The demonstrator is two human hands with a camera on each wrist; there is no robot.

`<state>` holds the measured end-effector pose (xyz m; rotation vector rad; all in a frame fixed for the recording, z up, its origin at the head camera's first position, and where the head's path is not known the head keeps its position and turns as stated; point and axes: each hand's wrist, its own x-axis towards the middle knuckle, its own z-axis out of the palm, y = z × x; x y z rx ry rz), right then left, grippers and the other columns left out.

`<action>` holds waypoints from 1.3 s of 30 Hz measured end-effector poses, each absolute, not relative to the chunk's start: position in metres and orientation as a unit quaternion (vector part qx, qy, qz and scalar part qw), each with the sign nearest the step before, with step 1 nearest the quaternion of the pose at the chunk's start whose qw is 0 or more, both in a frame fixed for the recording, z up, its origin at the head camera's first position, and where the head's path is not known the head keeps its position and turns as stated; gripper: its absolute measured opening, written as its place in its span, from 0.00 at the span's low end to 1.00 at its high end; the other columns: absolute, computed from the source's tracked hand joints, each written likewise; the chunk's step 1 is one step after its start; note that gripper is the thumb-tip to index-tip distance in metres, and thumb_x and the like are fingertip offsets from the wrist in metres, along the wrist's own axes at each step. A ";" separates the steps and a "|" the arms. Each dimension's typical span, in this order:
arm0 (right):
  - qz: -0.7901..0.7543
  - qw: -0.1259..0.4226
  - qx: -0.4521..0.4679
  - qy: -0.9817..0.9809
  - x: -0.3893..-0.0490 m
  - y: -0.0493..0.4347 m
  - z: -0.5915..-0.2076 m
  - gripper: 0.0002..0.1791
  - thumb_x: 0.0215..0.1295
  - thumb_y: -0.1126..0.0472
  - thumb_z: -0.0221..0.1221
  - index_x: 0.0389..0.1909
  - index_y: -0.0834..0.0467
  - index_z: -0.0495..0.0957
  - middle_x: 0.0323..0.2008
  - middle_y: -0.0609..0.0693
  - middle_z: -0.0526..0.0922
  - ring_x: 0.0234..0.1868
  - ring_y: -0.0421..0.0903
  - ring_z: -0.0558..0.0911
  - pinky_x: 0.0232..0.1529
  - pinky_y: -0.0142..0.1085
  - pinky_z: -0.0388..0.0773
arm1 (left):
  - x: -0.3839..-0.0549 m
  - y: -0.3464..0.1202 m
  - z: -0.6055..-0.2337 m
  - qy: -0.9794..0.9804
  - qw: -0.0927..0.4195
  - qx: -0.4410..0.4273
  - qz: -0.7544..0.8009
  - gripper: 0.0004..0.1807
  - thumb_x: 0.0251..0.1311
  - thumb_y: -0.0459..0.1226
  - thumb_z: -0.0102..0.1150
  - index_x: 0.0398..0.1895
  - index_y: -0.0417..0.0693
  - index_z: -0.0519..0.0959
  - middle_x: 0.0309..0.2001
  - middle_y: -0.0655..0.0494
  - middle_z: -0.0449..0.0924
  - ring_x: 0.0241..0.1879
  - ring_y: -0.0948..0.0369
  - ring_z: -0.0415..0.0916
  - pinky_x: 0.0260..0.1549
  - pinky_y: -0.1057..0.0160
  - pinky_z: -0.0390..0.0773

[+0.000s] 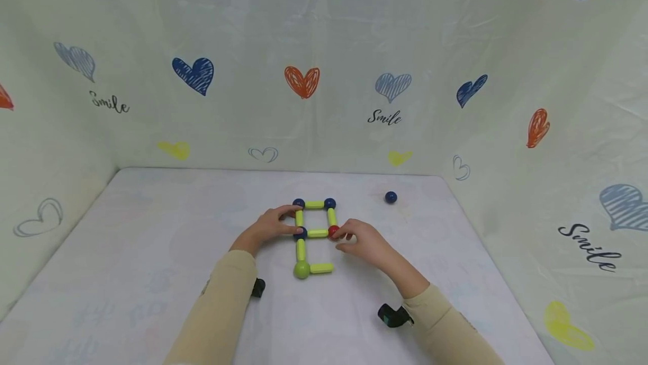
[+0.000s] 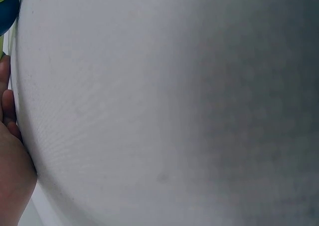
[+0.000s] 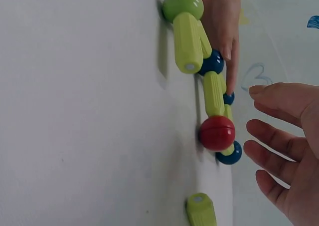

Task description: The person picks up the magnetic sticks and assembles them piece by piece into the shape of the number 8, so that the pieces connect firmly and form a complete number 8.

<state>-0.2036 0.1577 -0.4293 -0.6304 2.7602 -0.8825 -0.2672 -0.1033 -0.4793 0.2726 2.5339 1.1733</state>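
Observation:
A flat frame of yellow-green building sticks (image 1: 315, 205) and balls lies on the table. Its upper part is a closed square with three dark blue balls (image 1: 330, 203) and a red ball (image 1: 333, 231) at the corners. Below, another stick runs down to a green ball (image 1: 302, 269), from which a stick (image 1: 321, 268) points right. My left hand (image 1: 268, 224) holds the square's left side, index finger at the far blue ball and thumb at the near one. Beside the red ball is my right hand (image 1: 361, 241); in the right wrist view its fingers are spread, holding nothing.
One loose dark blue ball (image 1: 391, 197) lies toward the back right of the table. Another yellow-green stick (image 3: 202, 211) shows at the lower edge of the right wrist view. Behind the table hangs a pale curtain (image 1: 344, 27) printed with hearts.

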 end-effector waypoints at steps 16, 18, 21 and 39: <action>-0.320 -0.016 -0.142 0.937 -0.233 0.198 -0.435 0.12 0.60 0.63 0.67 0.44 0.59 0.84 0.41 0.48 0.82 0.43 0.49 0.78 0.44 0.42 0.77 | -0.266 -0.103 -0.482 0.889 0.164 0.095 0.417 0.36 0.54 0.48 0.71 0.67 0.56 0.71 0.59 0.51 0.73 0.65 0.47 0.63 0.65 0.44 0.60; -0.321 -0.025 -0.139 0.936 -0.236 0.201 -0.434 0.12 0.60 0.63 0.67 0.44 0.60 0.84 0.41 0.49 0.82 0.44 0.50 0.78 0.44 0.43 0.77 | -0.266 -0.103 -0.481 0.889 0.163 0.095 0.418 0.36 0.54 0.48 0.71 0.67 0.56 0.71 0.58 0.51 0.73 0.64 0.47 0.63 0.65 0.44 0.61; -0.321 -0.038 -0.131 0.937 -0.240 0.206 -0.434 0.12 0.60 0.64 0.67 0.44 0.61 0.84 0.41 0.50 0.82 0.44 0.51 0.78 0.45 0.45 0.77 | -0.265 -0.103 -0.480 0.888 0.161 0.097 0.420 0.35 0.54 0.47 0.72 0.67 0.56 0.72 0.57 0.51 0.74 0.64 0.48 0.64 0.65 0.44 0.61; -0.322 -0.051 -0.053 0.944 -0.266 0.228 -0.445 0.13 0.63 0.63 0.65 0.47 0.62 0.82 0.46 0.57 0.79 0.48 0.56 0.76 0.46 0.48 0.76 | -0.267 -0.103 -0.483 0.888 0.157 0.100 0.420 0.36 0.53 0.47 0.72 0.67 0.56 0.72 0.57 0.52 0.74 0.62 0.49 0.64 0.64 0.44 0.61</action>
